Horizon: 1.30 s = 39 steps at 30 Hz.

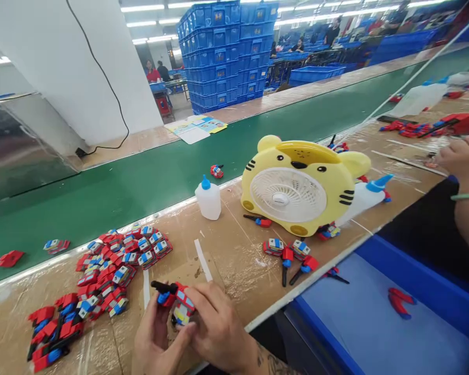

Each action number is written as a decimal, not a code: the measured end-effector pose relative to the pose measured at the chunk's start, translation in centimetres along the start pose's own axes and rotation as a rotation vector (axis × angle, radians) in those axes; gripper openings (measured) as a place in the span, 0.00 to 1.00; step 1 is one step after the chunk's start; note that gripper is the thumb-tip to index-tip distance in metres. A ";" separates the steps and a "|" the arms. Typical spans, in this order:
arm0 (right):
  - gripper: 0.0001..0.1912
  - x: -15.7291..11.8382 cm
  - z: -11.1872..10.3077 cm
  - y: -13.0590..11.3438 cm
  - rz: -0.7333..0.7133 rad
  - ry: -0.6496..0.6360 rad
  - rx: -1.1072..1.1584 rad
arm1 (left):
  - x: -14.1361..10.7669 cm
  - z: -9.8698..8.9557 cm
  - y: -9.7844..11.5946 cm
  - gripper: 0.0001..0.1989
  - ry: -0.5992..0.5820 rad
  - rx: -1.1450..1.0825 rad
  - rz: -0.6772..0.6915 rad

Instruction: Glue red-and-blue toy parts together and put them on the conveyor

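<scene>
Between my two hands, low in the middle of the head view, is a small red, blue and white toy piece (183, 307) with a black rod-like part pointing left. My left hand (156, 338) has its fingers round the blue and black side of it. From the right, my right hand (214, 323) pinches the red and white body with thumb and fingers. To the left lies a heap of similar red, white and blue pieces (121, 273), and nearer the front left a pile of red parts with black rods (58, 328).
A white bottle with a blue cap (208, 200) and a yellow animal-faced fan (300, 187) stand on the table. Behind runs a green belt (140, 177). A blue bin (426, 281) sits at the front right. Another person's hand (461, 156) is at the right edge.
</scene>
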State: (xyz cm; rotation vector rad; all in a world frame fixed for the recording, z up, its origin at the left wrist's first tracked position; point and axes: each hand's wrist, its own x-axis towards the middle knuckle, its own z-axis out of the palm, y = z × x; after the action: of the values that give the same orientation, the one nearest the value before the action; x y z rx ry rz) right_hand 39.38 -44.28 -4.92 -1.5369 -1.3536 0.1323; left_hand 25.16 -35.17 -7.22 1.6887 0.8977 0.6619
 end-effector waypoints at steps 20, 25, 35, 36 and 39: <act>0.18 -4.9 -4.4 6.2 0.206 0.076 -0.258 | 29.1 -4.5 7.0 0.38 -0.088 1.112 0.170; 0.05 -5.6 -3.2 7.4 0.120 0.117 -0.352 | 36.3 -3.2 5.3 0.25 -0.203 1.258 0.032; 0.14 -5.6 -2.2 8.5 -0.012 0.169 -0.448 | 38.1 -2.8 1.8 0.35 -0.202 1.227 -0.020; 0.14 -5.6 -2.2 8.3 -0.004 0.165 -0.442 | 37.8 -2.9 1.6 0.36 -0.197 1.216 -0.007; 0.14 -5.3 -2.3 7.7 0.012 0.152 -0.427 | 36.8 -3.1 1.3 0.31 -0.183 1.196 -0.004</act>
State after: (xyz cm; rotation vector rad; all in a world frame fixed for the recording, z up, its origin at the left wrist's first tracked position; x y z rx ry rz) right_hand 44.17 -48.45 -12.20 -1.8649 -1.3047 -0.2796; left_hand 43.74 -3.22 -5.32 2.7156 1.2653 -0.1353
